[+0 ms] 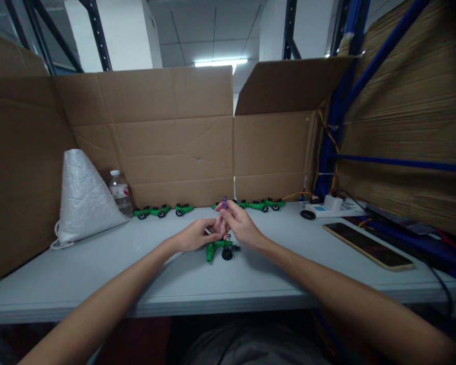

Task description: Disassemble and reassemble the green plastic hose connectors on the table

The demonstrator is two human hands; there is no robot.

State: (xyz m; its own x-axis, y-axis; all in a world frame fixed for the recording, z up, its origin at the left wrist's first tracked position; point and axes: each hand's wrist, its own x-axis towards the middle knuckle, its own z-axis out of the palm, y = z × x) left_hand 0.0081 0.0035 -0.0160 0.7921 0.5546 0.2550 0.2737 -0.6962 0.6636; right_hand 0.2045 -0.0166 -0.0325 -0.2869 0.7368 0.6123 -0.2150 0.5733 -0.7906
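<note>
My right hand [240, 223] pinches a small purple piece [224, 202] upright between thumb and fingers, above the table. Close against it is my left hand [197, 234], its fingers drawn together and meeting the right fingertips; whatever lies between them is hidden. Just below both hands, on the table, rests a green plastic part [210, 252], partly covered by the left fingers. A black wheel [227, 253] and small black pieces [235, 248] sit at its right side.
Green toy cars with black wheels [152, 212] line the table's back, with more at the right [260, 205]. A bottle [120, 192] and silvery bag [81, 203] stand left. A phone [368, 246], power strip [338, 207] and black disc [307, 215] lie right. Cardboard walls [167, 147] enclose the table.
</note>
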